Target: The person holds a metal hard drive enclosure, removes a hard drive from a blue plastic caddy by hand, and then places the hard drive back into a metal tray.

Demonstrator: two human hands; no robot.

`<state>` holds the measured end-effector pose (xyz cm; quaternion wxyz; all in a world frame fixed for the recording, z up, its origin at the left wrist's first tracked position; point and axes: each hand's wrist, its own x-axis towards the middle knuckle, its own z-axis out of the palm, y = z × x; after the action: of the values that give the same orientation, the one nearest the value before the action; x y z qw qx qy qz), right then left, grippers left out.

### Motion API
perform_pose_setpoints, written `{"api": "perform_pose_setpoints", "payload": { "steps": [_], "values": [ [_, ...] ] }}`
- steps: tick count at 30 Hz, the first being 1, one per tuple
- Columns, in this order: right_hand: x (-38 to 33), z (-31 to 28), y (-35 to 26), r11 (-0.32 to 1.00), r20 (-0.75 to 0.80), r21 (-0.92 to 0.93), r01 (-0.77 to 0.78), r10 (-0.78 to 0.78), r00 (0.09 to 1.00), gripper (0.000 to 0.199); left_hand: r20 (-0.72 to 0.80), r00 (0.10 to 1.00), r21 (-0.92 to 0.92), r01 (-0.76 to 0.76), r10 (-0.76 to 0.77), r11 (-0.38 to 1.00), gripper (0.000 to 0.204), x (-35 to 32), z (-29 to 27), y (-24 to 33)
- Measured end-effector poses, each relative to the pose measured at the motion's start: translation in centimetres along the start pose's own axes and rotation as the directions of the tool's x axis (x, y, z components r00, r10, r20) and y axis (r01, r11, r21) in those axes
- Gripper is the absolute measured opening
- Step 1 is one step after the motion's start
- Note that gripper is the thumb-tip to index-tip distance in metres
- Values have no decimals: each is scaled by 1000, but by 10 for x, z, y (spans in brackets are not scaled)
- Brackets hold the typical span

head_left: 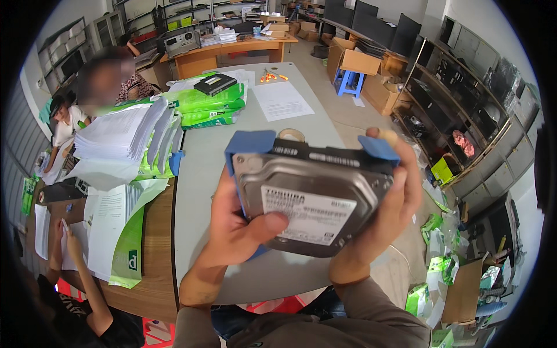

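A long grey-topped table (203, 174) runs from six toward twelve o'clock, a brown wooden desk (152, 272) touching its side at eight. At twelve stands an orange wooden desk (232, 52), with grey metal shelving (191, 11) behind it. Dark glass-fronted cabinets (464, 98) line the wall at two; a blue plastic stool (350, 81) stands near brown cardboard boxes (360, 61) on the pale floor (325, 87) at one.

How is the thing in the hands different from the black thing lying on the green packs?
The hard drive is silvery metal with a white label and blue rails; the black device on the green paper packs is dark all over. The hard drive is held up, tilted, between the left hand and right hand; the black device lies flat, untouched. The drive looks far bigger, being much closer. Both are flat and boxy.
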<state>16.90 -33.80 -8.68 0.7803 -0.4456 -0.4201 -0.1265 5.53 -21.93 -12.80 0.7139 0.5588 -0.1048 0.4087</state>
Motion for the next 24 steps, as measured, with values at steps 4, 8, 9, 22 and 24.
{"api": "perform_pose_setpoints", "payload": {
  "steps": [4,8,9,22,24],
  "values": [
    [9,16,19,996,-79,65,-67,72,994,41,-94,993,11,76,-74,997,57,11,10,4],
    [13,7,37,993,-4,-31,114,-114,993,34,-278,959,91,76,-48,993,41,19,5,-6],
    [14,5,32,998,87,-47,30,-25,996,32,-326,943,25,84,-71,996,37,22,7,-4],
    [-2,44,63,972,234,-133,-193,220,947,43,-436,900,-98,-76,26,992,38,26,-15,-23],
    [-1,45,66,970,250,-128,-207,233,940,46,-432,901,-7,-38,31,999,41,26,-22,-26]
  ]
}}
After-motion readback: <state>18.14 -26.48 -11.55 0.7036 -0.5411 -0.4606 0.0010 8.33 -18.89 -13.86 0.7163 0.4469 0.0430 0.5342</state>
